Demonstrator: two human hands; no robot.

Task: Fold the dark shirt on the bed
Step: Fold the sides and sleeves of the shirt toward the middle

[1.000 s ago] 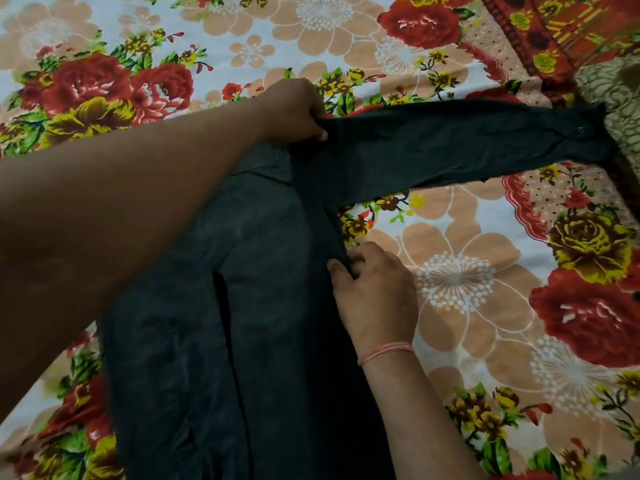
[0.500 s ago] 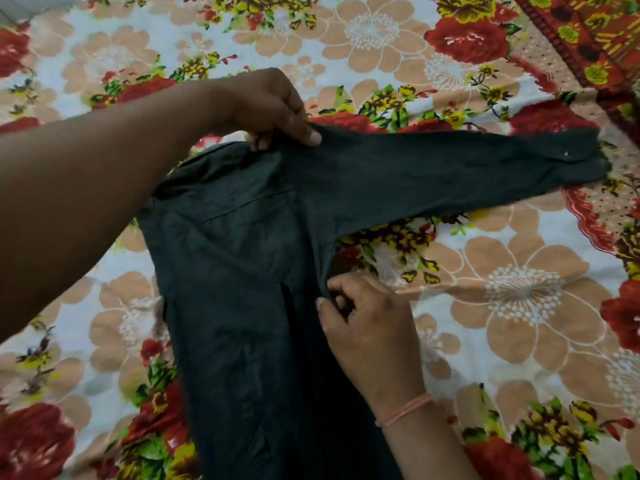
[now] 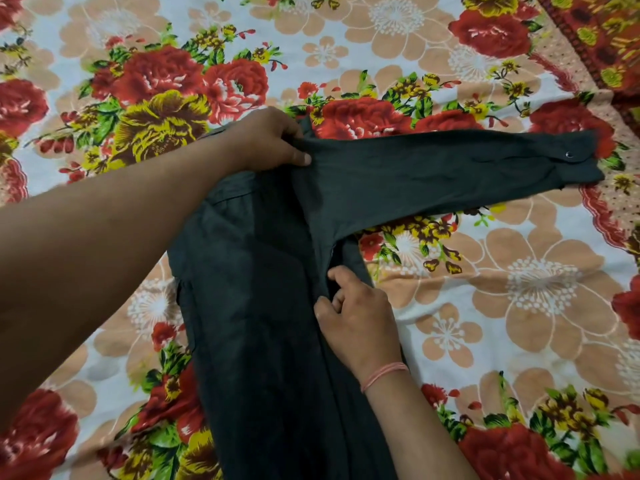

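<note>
The dark shirt (image 3: 256,306) lies lengthwise on the bed, its body running from the middle of the view down to the bottom edge. One long sleeve (image 3: 450,174) stretches out flat to the right, its buttoned cuff at the far end. My left hand (image 3: 270,140) pinches the shirt at the shoulder, where the sleeve starts. My right hand (image 3: 353,313) grips the right side edge of the body just below the armpit, a pink thread band on its wrist. My left forearm hides the shirt's upper left part.
A floral bedsheet (image 3: 519,289) with red roses and peach flowers covers the bed all around the shirt. A red and yellow patterned border (image 3: 609,39) runs along the top right corner.
The view has shifted a little. Both hands keep their hold on the shirt, and the sleeve lies spread to the right much as before.
</note>
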